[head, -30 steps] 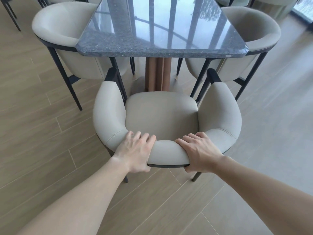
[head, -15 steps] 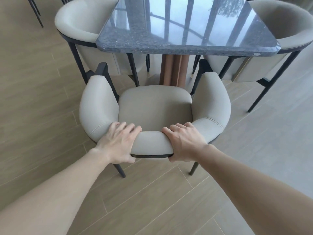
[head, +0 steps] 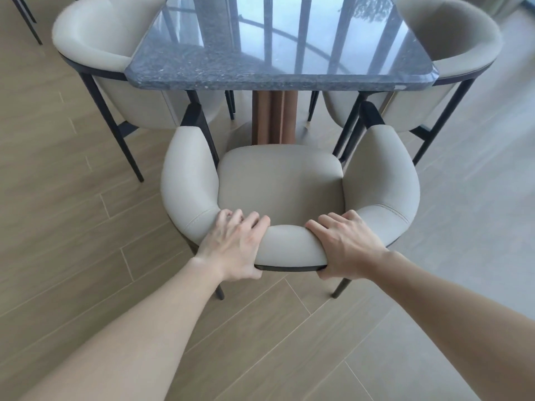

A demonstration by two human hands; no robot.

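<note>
A beige padded armchair (head: pixel 279 183) with thin black legs stands in front of me, its seat facing a grey stone table (head: pixel 278 73). My left hand (head: pixel 233 246) grips the top of the curved backrest left of centre, fingers over the inside, thumb under the rim. My right hand (head: pixel 348 246) grips the same backrest right of centre in the same way. The chair's front edge sits just short of the table's brown pedestal (head: pixel 273 118).
Two more beige chairs flank the table, one at the far left (head: pixel 95 44) and one at the far right (head: pixel 457 44), both tucked against it. Wood-look plank floor (head: pixel 72 227) spreads all around; dark chair legs (head: pixel 26 18) show at the top left corner.
Both hands have kept their hold on the backrest. The view has shifted sideways and back between frames, and the chair sits slightly nearer the table's pedestal.
</note>
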